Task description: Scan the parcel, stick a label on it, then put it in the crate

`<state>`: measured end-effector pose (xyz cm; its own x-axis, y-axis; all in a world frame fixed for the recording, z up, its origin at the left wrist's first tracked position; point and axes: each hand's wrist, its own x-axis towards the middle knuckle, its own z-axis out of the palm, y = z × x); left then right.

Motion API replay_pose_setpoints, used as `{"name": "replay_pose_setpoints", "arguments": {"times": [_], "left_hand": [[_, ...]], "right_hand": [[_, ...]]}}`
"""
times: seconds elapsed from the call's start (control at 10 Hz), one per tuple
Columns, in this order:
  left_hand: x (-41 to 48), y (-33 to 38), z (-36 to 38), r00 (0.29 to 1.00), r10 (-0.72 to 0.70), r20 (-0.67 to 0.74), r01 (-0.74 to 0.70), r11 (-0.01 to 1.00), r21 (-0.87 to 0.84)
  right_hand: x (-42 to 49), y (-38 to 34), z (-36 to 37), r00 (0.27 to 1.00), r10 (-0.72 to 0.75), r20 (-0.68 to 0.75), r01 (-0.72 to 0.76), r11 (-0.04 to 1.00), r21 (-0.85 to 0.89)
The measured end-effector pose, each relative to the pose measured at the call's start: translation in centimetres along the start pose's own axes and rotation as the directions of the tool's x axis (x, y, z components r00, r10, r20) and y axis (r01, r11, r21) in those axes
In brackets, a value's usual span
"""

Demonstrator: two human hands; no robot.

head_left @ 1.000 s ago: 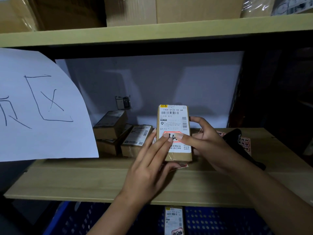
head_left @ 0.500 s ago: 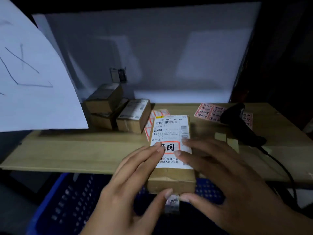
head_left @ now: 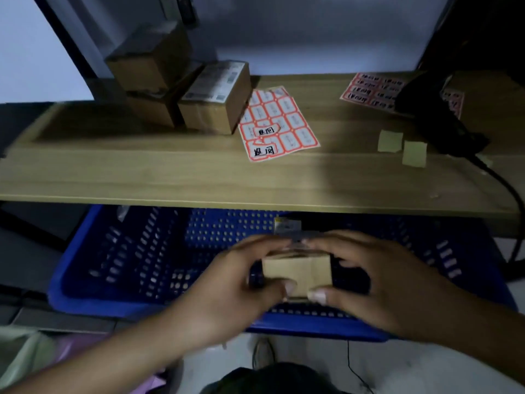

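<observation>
Below the shelf edge, we now hold the parcel over the blue crate. Half a second ago it was level with the shelf front, label face up; a second ago it stood upright on the shelf while we pressed the label down. We judge that scanning and labelling are complete and only placement remains.

Grip state: the left hand and right hand are both clamped on the parcel, fingers over its far edge and thumbs meeting on the near face. The label face is turned away from us and mostly hidden.

Clearances:
- The shelf board overhangs the rear part of the crate, so the descent should stay forward of that edge.
- Another labelled parcel lies in the crate just beyond ours; we cannot tell whether the two touch.
- The crate floor to the left is open and offers the most room.
- The near crate rim sits under our wrists.
- The label sheet, scanner and stacked boxes lie on the shelf, well apart from the path.
</observation>
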<state>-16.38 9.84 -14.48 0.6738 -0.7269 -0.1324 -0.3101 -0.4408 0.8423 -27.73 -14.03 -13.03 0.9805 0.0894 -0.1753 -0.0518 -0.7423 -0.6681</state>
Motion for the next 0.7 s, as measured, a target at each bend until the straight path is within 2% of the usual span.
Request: {"name": "replay_pose_setpoints", "arguments": {"times": [0.1, 0.3, 0.4, 0.5, 0.6, 0.7], "left_hand": [[5.1, -3.3, 0.7, 0.998, 0.012, 0.057, -0.02, 0.99, 0.139], [12.5, -9.7, 3.1, 0.988, -0.002, 0.152, -0.06, 0.913, 0.404], [13.8, -12.0, 4.6, 0.983, 0.012, 0.183, -0.1, 0.871, 0.481], [14.0, -12.6, 5.5, 0.978, -0.02, 0.207, -0.098, 0.834, 0.543], [14.4, -11.8, 5.1, 0.965, -0.078, 0.252, -0.084, 0.813, 0.576], [13.1, -8.3, 3.3, 0.936, -0.109, 0.334, -0.084, 0.854, 0.513]], "right_hand": [[5.8, 1.9, 0.8, 0.998, 0.057, 0.001, -0.057, 0.998, 0.02], [12.8, 6.6, 4.4, 0.981, 0.169, 0.093, -0.145, 0.965, -0.219], [14.1, 7.7, 5.8, 0.962, 0.229, 0.149, -0.193, 0.955, -0.224], [13.7, 8.3, 6.3, 0.949, 0.23, 0.217, -0.187, 0.962, -0.201], [13.7, 8.5, 6.1, 0.914, 0.271, 0.301, -0.198, 0.948, -0.251], [10.9, 5.4, 3.4, 0.908, 0.246, 0.339, -0.145, 0.944, -0.298]]}}
